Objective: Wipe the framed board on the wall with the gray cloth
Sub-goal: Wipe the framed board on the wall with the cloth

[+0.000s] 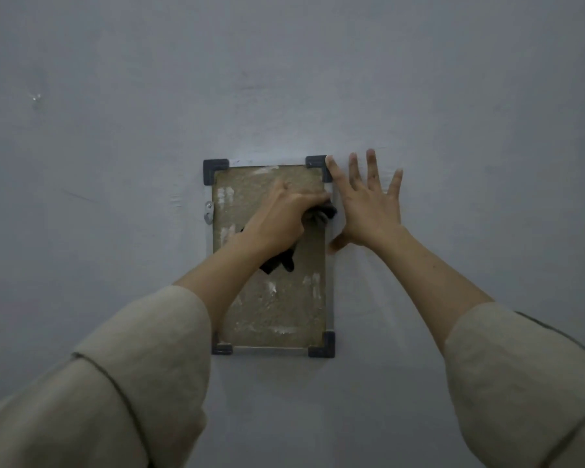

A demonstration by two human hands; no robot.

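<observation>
Left hand point(281, 211) is balled around the gray cloth point(320, 212), fingers curled tight on it. A dark tuft pokes out past the knuckles toward the board's right edge; another dark tail hangs below the wrist. The hand presses the cloth against the upper half of the framed board point(277, 298), close to its right side.

Right hand point(365, 204) holds nothing. Fingers spread wide and flat on the wall point(453, 96) just beside the board's right edge, index fingertip touching the dark corner cap point(318, 165) at top right, thumb pointing back toward the frame lower down. Reads as a brace, steadying either the body or the frame; cannot tell which.

Board hangs upright, long axis vertical, four dark caps at the corners. A small metal clip point(208, 212) sits at its left edge. Surface is brownish with pale smears.

The relation that matters: from the cloth-holding fingers, most of the unwiped-looking board lies below, along the long axis, with pale smears point(314, 285) well under the wrist and more to the fingers' left point(225, 195). Only a thin strip remains above the knuckles.

Judgement: the left hand is the working hand and already on the surface, so the next stroke likely runs downward or leftward. The left forearm covers the board's lower left, so that part's state is hidden.
</observation>
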